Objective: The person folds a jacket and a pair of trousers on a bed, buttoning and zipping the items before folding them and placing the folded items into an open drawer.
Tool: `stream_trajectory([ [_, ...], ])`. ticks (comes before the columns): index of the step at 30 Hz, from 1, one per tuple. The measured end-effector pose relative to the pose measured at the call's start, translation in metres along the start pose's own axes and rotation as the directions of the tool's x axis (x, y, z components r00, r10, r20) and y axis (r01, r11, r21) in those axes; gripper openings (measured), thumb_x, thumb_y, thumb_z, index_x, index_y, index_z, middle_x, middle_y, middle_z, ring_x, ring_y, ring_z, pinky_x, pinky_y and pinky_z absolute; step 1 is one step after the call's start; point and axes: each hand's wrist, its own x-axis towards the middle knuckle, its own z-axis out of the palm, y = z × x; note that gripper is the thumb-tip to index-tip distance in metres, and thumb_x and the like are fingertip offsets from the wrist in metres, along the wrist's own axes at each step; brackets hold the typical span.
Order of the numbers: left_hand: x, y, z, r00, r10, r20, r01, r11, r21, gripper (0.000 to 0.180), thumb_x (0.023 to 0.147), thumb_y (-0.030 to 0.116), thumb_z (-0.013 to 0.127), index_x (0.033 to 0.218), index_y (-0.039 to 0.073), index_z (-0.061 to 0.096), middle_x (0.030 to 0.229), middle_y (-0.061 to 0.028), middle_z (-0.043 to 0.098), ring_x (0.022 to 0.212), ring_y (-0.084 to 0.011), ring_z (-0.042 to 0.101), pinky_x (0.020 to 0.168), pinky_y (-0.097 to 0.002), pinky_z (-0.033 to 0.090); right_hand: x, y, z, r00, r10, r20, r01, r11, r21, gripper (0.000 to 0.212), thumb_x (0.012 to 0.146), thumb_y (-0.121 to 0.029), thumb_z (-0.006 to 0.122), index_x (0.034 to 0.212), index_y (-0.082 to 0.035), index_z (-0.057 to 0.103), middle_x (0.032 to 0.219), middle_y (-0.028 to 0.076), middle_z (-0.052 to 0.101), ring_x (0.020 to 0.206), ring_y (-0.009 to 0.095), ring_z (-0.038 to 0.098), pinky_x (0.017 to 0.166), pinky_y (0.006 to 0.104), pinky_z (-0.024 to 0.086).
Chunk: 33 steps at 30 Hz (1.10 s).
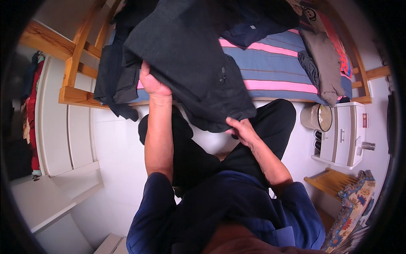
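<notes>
A dark grey garment (186,55) with a small zip on its side hangs spread out in front of me, over my knees and the edge of the bed. My left hand (155,82) holds its left edge, thumb showing and the other fingers hidden beneath the cloth. At the lower right corner my right hand (243,130) is closed on the hem, the thumb on top. Whether it is a jacket or trousers I cannot tell. Other dark clothes (112,72) lie on the bed to the left, one piece drooping over the edge.
The bed has a striped blue and pink sheet (275,59) and a wooden frame (72,76). More dark clothing (258,25) and a grey-brown pillow (323,63) lie on it. To the right stand a waste bin (315,117) and a white drawer cabinet (342,133); a white wardrobe (57,118) is left.
</notes>
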Motion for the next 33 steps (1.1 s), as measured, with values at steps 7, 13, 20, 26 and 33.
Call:
stream_trajectory([
  [7,-0.040,0.003,0.030,0.964,-0.036,0.265,0.077,0.986,-0.145,0.047,0.100,0.032,0.044,0.129,-0.002,0.059,0.134,-0.0168,0.060,0.119,-0.0340,0.059,0.105,-0.0414,0.046,-0.020,-0.043,-0.036,0.947,-0.263,0.183,0.315,0.660,-0.682,0.052,0.090,-0.031,0.073,0.127,0.002,0.060,0.108,0.008,0.068,0.098,0.015,0.064,0.082,0.0298,0.052],
  [13,-0.090,-0.008,0.096,0.882,-0.104,0.460,0.185,0.974,-0.134,0.044,0.100,0.026,0.043,0.129,-0.004,0.058,0.133,-0.0181,0.061,0.117,-0.0333,0.061,0.104,-0.0412,0.047,-0.088,-0.179,0.002,0.429,-0.877,0.216,0.889,0.367,-0.272,0.068,0.084,-0.030,0.078,0.139,-0.001,0.049,0.133,0.018,0.058,0.121,0.025,0.057,0.101,0.0351,0.046],
  [20,-0.164,-0.017,0.109,0.756,-0.160,0.635,0.295,0.949,-0.113,0.045,0.099,0.022,0.043,0.133,-0.006,0.056,0.136,-0.0209,0.058,0.124,-0.0344,0.058,0.109,-0.0443,0.044,-0.167,-0.194,0.028,0.349,-0.907,0.237,0.859,0.208,-0.468,0.060,0.076,-0.029,0.087,0.121,0.000,0.061,0.113,0.012,0.071,0.103,0.026,0.067,0.094,0.0355,0.050],
  [26,-0.202,-0.027,0.097,0.815,-0.173,0.553,0.270,0.958,-0.099,0.048,0.097,0.019,0.045,0.137,-0.007,0.052,0.140,-0.0219,0.055,0.129,-0.0360,0.053,0.114,-0.0462,0.038,-0.194,-0.133,0.019,-0.133,-0.982,0.132,0.756,-0.187,-0.627,0.048,0.071,-0.005,0.086,0.110,0.002,0.061,0.106,0.016,0.066,0.092,0.027,0.066,0.079,0.0316,0.053],
  [33,-0.219,-0.032,0.079,0.855,-0.215,0.473,0.300,0.947,-0.113,0.050,0.094,0.020,0.052,0.137,-0.006,0.051,0.140,-0.0223,0.055,0.129,-0.0375,0.054,0.113,-0.0479,0.040,-0.220,-0.110,-0.006,-0.091,-0.916,0.390,0.995,-0.066,0.076,0.024,0.074,0.000,0.073,0.083,-0.007,0.052,0.098,0.020,0.068,0.087,0.029,0.068,0.077,0.0365,0.055],
])
